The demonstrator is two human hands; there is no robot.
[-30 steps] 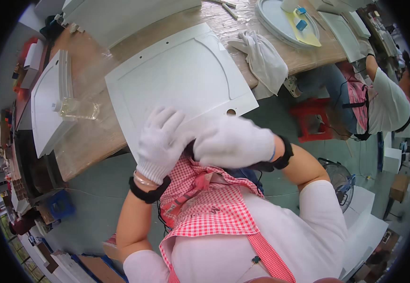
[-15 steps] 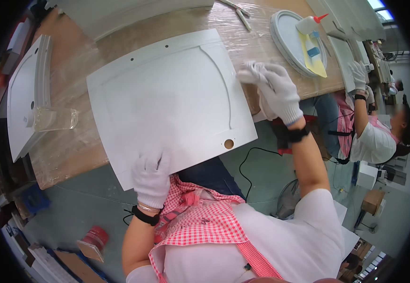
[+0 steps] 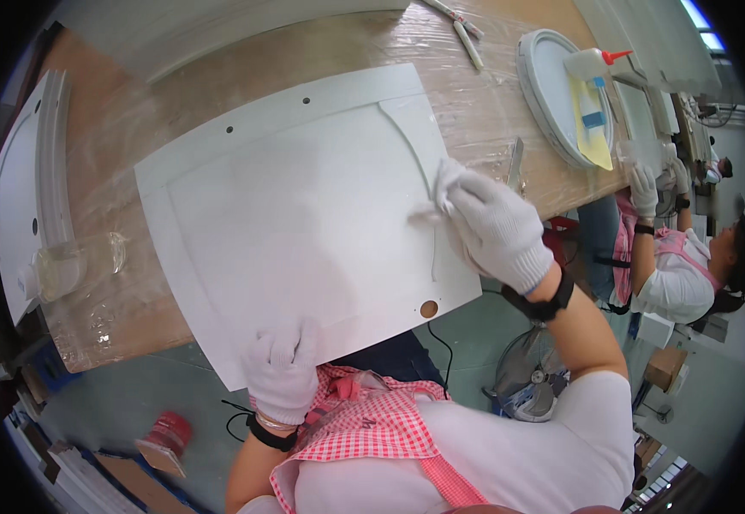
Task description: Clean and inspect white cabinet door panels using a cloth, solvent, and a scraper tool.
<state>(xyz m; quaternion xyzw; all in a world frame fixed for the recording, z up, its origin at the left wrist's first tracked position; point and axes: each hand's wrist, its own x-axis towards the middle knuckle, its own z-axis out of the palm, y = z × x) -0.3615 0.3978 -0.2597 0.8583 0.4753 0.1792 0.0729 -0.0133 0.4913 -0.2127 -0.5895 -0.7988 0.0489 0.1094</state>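
Note:
A white panel [image 3: 304, 197] lies tilted across the table, with a raised curved line on its right side, a round hole near its front right corner and two small dark holes at its far edge. My left hand [image 3: 280, 368], in a white glove, rests at the panel's near edge with fingers laid flat on its face. Gloved too, my right hand [image 3: 499, 227] pinches a white cloth [image 3: 446, 180] at the panel's right side, beside the curved line. The lower fingers of that hand blur over the surface.
A white lid [image 3: 537, 94] bears a red-tipped bottle [image 3: 591, 62] and a yellow sheet. Pens [image 3: 467, 44] and a metal blade [image 3: 516, 163] lie on the plastic-covered table [image 3: 116, 334]. At left stand another white panel [image 3: 17, 197] and a clear bottle [image 3: 64, 270]. A co-worker [image 3: 676, 265] is at right.
My right hand has come from beyond the panel's right edge down and nearer, onto its right side with the cloth. My left hand stays at the near edge. The whole view has shifted slightly.

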